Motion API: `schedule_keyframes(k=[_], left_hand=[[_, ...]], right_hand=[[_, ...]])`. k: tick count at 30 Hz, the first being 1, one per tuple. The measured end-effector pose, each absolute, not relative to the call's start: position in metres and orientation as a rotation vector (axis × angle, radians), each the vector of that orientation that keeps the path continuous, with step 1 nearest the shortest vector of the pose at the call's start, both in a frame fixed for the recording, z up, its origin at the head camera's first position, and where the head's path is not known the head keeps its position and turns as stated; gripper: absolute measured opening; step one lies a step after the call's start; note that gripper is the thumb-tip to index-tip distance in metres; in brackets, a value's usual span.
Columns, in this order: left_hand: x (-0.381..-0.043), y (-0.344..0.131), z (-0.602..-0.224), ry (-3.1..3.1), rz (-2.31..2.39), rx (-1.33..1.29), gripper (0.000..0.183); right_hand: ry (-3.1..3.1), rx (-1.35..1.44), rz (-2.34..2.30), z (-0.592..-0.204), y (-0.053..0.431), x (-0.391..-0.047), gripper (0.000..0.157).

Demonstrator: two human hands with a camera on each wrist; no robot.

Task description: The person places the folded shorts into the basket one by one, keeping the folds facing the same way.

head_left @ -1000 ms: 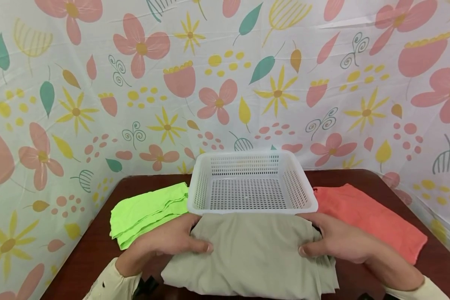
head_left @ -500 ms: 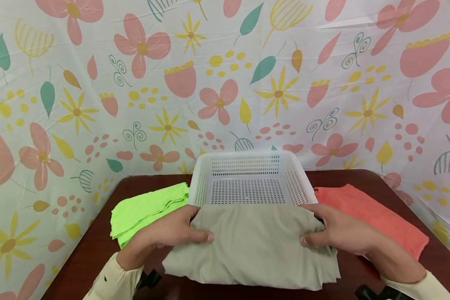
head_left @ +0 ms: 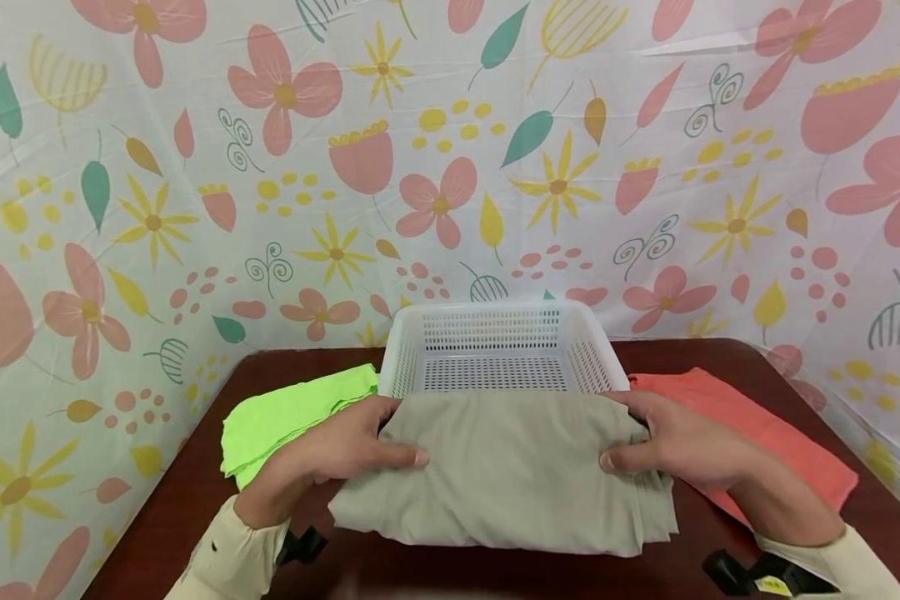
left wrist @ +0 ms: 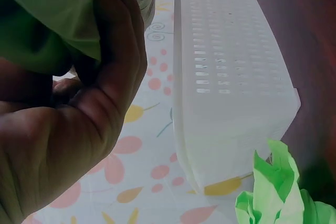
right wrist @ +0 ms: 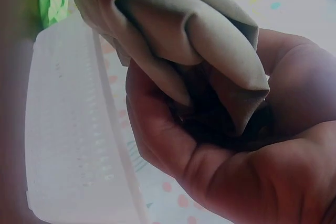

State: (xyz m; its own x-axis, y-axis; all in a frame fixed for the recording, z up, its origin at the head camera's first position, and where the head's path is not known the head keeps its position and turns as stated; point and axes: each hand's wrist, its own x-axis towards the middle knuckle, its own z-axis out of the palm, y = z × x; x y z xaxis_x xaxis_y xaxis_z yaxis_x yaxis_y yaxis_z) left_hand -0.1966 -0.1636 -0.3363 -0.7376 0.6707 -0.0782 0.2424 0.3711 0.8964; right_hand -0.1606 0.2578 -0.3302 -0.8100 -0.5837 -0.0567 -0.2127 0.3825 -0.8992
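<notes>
A folded grey-beige cloth (head_left: 506, 475) is held up between both hands in front of the white basket (head_left: 390, 358). My left hand (head_left: 345, 446) grips its left side, thumb on the near face and fingers curled behind. On the opposite side my right hand (head_left: 686, 446) grips it the same way, with the layered folds (right wrist: 210, 35) showing in the right wrist view. In the head view the cloth's top edge overlaps the basket's front rim. Within the basket, the perforated floor that shows is bare. The fingers behind the cloth are mostly hidden in the head view.
A bright green folded cloth (head_left: 288, 421) lies left of the basket on the dark red-brown table (head_left: 180, 517). To the right lies a coral-red folded cloth (head_left: 757, 442), partly behind my right forearm. A flowered curtain (head_left: 450, 167) hangs behind the table.
Both hands have raised the grey-beige cloth and moved it forward, toward the basket. It now covers more of the basket's front. The basket and the green and red cloths stay put.
</notes>
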Motion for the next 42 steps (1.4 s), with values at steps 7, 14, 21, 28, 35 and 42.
schedule_keyframes(k=[7, 14, 21, 28, 35, 42], left_hand=[[-0.202, -0.163, -0.331, 2.182, 1.353, 0.77, 0.044], [-0.207, -0.161, -0.325, 2.166, 1.385, 0.731, 0.036], [-0.213, -0.159, -0.32, 2.164, 1.401, 0.71, 0.036], [-0.22, -0.157, -0.317, 2.147, 1.45, 0.675, 0.033], [-0.228, -0.155, -0.313, 2.114, 1.512, 0.658, 0.033], [-0.233, -0.154, -0.309, 2.131, 1.537, 0.654, 0.034]], right_hand=[[2.204, -0.693, -1.485, -0.327, 0.26, -0.167, 0.047], [2.122, -0.719, -1.567, -0.324, 0.262, -0.174, 0.046], [2.039, -0.747, -1.624, -0.322, 0.267, -0.182, 0.04], [1.947, -0.75, -1.659, -0.316, 0.272, -0.191, 0.034], [1.878, -0.753, -1.708, -0.313, 0.274, -0.198, 0.03], [1.928, -0.697, -1.711, -0.308, 0.277, -0.204, 0.03]])
